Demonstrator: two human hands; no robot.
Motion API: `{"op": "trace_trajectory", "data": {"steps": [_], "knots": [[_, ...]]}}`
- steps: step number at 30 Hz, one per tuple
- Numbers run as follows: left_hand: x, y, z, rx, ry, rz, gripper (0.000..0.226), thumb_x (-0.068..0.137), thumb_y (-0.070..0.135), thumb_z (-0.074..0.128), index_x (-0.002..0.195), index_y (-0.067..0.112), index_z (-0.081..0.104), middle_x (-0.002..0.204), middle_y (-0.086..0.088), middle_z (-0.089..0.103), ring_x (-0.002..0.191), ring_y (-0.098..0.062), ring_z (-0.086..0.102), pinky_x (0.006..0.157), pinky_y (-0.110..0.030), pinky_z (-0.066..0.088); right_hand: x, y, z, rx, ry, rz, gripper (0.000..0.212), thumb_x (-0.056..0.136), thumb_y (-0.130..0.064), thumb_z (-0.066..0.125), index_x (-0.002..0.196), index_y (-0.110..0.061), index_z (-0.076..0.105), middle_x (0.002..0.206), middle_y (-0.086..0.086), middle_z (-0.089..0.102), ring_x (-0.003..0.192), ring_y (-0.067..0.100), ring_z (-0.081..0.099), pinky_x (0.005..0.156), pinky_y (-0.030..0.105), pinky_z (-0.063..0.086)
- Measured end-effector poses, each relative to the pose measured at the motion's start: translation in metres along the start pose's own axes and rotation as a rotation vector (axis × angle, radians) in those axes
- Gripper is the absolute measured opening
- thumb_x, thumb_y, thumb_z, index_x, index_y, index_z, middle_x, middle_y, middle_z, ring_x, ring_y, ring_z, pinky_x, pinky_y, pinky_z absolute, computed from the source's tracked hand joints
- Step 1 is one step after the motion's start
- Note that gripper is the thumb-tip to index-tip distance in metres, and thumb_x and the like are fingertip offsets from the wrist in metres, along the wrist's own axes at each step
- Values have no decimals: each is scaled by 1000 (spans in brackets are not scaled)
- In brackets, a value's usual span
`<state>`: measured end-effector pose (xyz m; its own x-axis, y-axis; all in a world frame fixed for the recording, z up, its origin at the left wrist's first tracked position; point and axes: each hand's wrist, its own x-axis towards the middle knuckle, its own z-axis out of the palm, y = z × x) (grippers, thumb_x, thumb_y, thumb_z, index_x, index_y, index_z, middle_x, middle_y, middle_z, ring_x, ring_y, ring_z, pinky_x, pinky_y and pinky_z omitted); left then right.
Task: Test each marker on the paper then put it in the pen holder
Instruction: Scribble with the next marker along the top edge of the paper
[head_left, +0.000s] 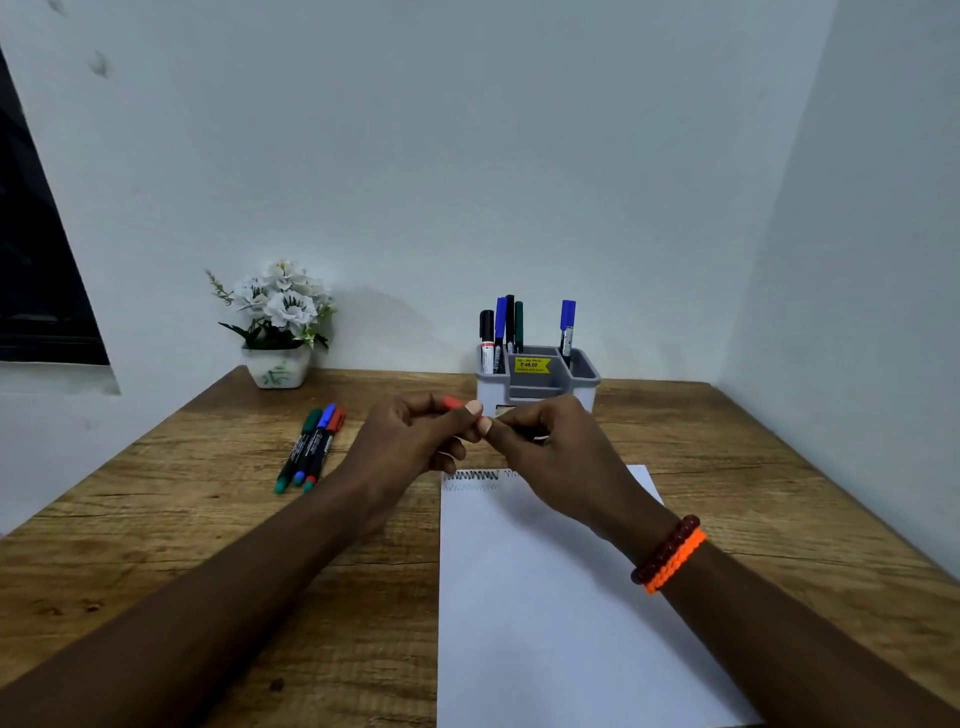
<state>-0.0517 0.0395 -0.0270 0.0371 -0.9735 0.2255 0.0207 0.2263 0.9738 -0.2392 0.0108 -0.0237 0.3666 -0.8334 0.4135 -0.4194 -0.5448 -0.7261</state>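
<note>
**A:** What sits furthest left?

**B:** A white square pot of white artificial flowers (277, 325) stands at the back left of the wood-grain table (156, 519), against the wall. Nearer lie three loose markers side by side: green-capped (299, 450), blue-capped (314, 444) and red-capped (324, 448).

**A:** And the hands?

**B:** Both are raised mid-table, meeting above the top edge of the white sheet of paper (545, 597). The left hand (410, 441) has its fingers curled round the red cap end of a marker (453, 402). The right hand (550, 447), wearing dark red and orange bracelets (670, 553) at the wrist, pinches the same marker's body, mostly hidden. Whether the cap is on, I cannot tell.

**A:** The paper?

**B:** Zigzag test scribbles (470, 480) mark its top left corner.

**A:** Further right?

**B:** Behind the hands stands a grey plastic pen holder (582, 376) holding five upright markers.
</note>
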Motion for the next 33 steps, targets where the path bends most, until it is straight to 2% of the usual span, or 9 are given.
{"op": "trace_trajectory", "data": {"steps": [2, 6, 9, 13, 16, 18, 23, 28, 33], "knots": [[0, 0, 0, -7, -5, 9, 31, 88, 28, 75, 99, -1, 75, 89, -15, 72, 73, -19, 61, 63, -28, 53, 0, -2, 0, -4, -7, 8, 37, 107, -34, 65, 81, -15, 82, 53, -4, 55, 52, 7, 45, 52, 17, 34], [-1, 0, 0, -32, -26, 12, 26, 86, 30, 75, 94, 5, 77, 86, -13, 72, 75, -20, 62, 67, -31, 54, 1, -5, -3, 12, -8, 6, 39, 106, -34, 66, 69, -32, 76, 43, -10, 45, 46, 7, 37, 49, 15, 30], [0, -1, 1, -60, -37, 6, 21, 88, 27, 74, 92, 7, 78, 85, -12, 72, 75, -19, 62, 69, -31, 55, 2, -3, -4, 13, 5, 14, 34, 104, -37, 68, 81, -20, 86, 46, -3, 52, 49, 7, 41, 52, 20, 34], [-1, -1, 3, -74, -42, -4, 22, 88, 26, 73, 93, 6, 78, 84, -9, 73, 72, -16, 64, 69, -29, 57, 1, -3, -5, 8, 11, 35, 35, 104, -37, 69, 85, -13, 87, 42, -13, 51, 46, 7, 44, 50, 12, 33], [0, -1, 2, -106, -21, -14, 26, 87, 24, 73, 98, 0, 76, 83, -9, 73, 72, -15, 64, 68, -28, 59, 1, -5, -6, 2, 25, 46, 34, 101, -40, 72, 92, -12, 88, 60, -14, 70, 57, 5, 63, 55, 10, 40], [2, -1, 1, -113, -12, -13, 24, 89, 21, 73, 100, -1, 75, 82, -9, 72, 73, -15, 65, 69, -29, 60, 1, -5, -8, 11, 26, 54, 34, 99, -43, 73, 94, -12, 88, 76, -8, 80, 71, 6, 72, 63, 19, 49], [4, -2, 2, -83, 18, -20, 31, 95, 23, 68, 106, -6, 72, 87, -13, 72, 76, -18, 67, 67, -30, 58, 0, -5, -10, 2, -14, 82, 40, 102, -42, 69, 70, -20, 79, 45, -15, 56, 44, 1, 49, 49, 11, 34], [10, 0, -6, -174, 169, -72, 23, 102, 17, 59, 104, -3, 71, 94, -18, 76, 81, -24, 73, 66, -34, 59, 0, -5, -19, 71, -103, 96, 19, 104, -26, 70, 122, -22, 71, 78, 8, 73, 40, 5, 52, 38, 25, 44], [13, -3, -20, -14, 277, -37, 23, 101, 13, 51, 98, 2, 71, 73, -10, 67, 71, -28, 63, 62, -38, 54, 2, -9, -35, 298, -34, 115, 21, 107, -2, 58, 117, -18, 67, 94, 9, 71, 55, 26, 66, 47, 36, 56]]}}
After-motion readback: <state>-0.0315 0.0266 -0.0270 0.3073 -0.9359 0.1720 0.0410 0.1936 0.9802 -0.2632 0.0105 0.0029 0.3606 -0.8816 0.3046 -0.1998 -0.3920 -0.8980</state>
